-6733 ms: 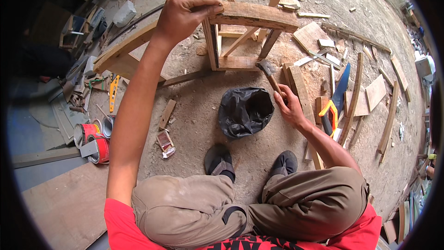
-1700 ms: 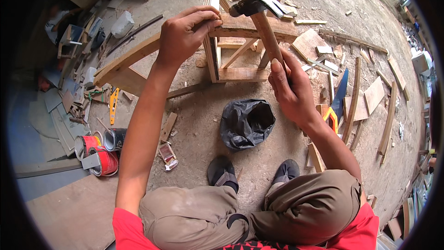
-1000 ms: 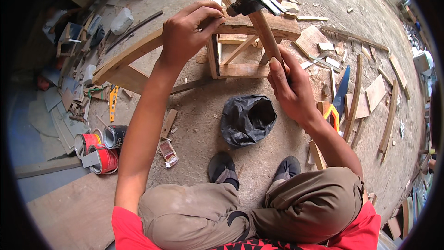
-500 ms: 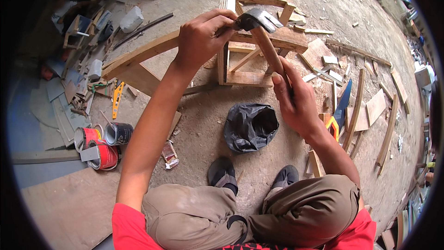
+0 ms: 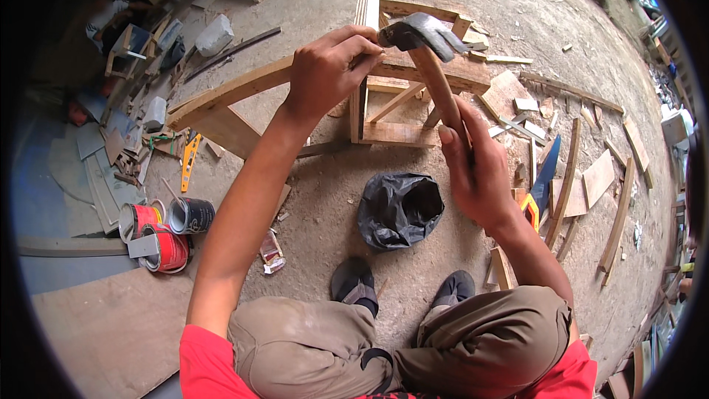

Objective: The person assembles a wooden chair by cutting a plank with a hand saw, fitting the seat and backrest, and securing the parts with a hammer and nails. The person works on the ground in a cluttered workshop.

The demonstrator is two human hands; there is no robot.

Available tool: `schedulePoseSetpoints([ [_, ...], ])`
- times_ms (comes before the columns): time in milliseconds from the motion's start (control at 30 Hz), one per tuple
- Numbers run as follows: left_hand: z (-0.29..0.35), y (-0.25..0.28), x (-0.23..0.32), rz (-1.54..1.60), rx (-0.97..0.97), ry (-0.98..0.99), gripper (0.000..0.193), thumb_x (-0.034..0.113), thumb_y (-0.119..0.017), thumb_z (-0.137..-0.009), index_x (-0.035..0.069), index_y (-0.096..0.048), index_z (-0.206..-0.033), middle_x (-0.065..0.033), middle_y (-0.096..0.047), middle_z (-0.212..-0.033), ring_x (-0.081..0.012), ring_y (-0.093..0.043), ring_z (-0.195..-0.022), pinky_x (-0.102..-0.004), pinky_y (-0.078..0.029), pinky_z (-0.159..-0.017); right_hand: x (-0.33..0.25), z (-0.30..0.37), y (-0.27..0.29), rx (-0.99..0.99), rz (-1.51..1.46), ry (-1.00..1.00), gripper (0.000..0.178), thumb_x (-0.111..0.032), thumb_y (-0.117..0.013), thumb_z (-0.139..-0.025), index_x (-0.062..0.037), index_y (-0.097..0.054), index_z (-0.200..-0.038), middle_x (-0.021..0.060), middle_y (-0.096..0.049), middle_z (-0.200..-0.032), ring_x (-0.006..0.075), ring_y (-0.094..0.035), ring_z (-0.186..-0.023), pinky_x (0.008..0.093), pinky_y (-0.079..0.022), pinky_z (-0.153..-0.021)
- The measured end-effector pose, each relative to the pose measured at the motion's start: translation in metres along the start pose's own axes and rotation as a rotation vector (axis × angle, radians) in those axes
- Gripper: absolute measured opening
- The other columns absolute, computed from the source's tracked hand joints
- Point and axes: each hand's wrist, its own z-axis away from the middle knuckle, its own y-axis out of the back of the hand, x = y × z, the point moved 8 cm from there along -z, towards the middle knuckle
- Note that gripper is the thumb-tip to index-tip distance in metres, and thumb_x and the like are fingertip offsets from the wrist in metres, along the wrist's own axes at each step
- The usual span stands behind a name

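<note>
My right hand [image 5: 478, 170] is wrapped round the wooden handle of a claw hammer [image 5: 436, 83], whose dark metal head is raised over a wooden frame [image 5: 402, 133]. Close by the striking end, my left hand [image 5: 329, 66] is pinched, its fingertips pressed together. Whatever they hold is too small or hidden to make out. Below my left wrist a curved wooden rail [image 5: 229, 94] runs out to the left from the frame. The frame has upright posts, crosspieces and a diagonal brace.
A black plastic bag [image 5: 380, 214] sits on the ground before my feet. Paint cans [image 5: 190, 216] and a yellow level [image 5: 190, 162] lie to the left. On the right are a blue-bladed handsaw [image 5: 545, 177], curved wood strips [image 5: 567, 181] and scattered offcuts.
The hammer head has shifted slightly right, its claw tipping lower. My left hand has moved a little to the right, still pinched. The view has shifted slightly.
</note>
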Motion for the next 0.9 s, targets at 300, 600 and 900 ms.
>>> schedulePoseSetpoints([
  [300, 0.004, -0.001, -0.008, 0.032, 0.004, -0.001, 0.013, 0.013, -0.079, -0.077, 0.006, -0.069, -0.082, -0.0008, -0.073, -0.107, -0.0196, -0.072, -0.077, -0.0310, -0.057, -0.065, -0.001, -0.001, 0.006, 0.064, 0.054, 0.067, 0.038, -0.013, -0.060, -0.097, -0.0014, -0.050, -0.132, 0.0249, -0.066, -0.079, 0.0402, -0.068, -0.068, 0.0421, -0.050, -0.059],
  [600, -0.010, -0.011, -0.020, -0.086, -0.280, 0.150, 0.058, 0.040, -0.082, -0.076, 0.005, -0.065, -0.118, -0.0212, -0.070, -0.104, -0.0355, -0.071, -0.091, -0.0430, -0.056, -0.082, 0.030, 0.015, 0.001, 0.035, -0.067, -0.101, 0.038, -0.010, -0.058, -0.096, 0.0005, -0.048, -0.131, 0.0154, -0.062, -0.074, 0.0248, -0.063, -0.060, 0.0354, -0.047, -0.055],
  [900, -0.003, -0.020, -0.026, -0.164, -0.385, 0.220, 0.053, 0.047, -0.075, -0.081, 0.003, -0.070, -0.109, -0.0191, -0.071, -0.086, -0.0358, -0.070, -0.080, -0.0429, -0.054, -0.074, 0.016, 0.009, -0.007, -0.036, -0.003, -0.033, 0.039, -0.009, -0.054, -0.099, -0.0007, -0.043, -0.135, 0.0170, -0.060, -0.072, 0.0298, -0.062, -0.060, 0.0390, -0.046, -0.055],
])
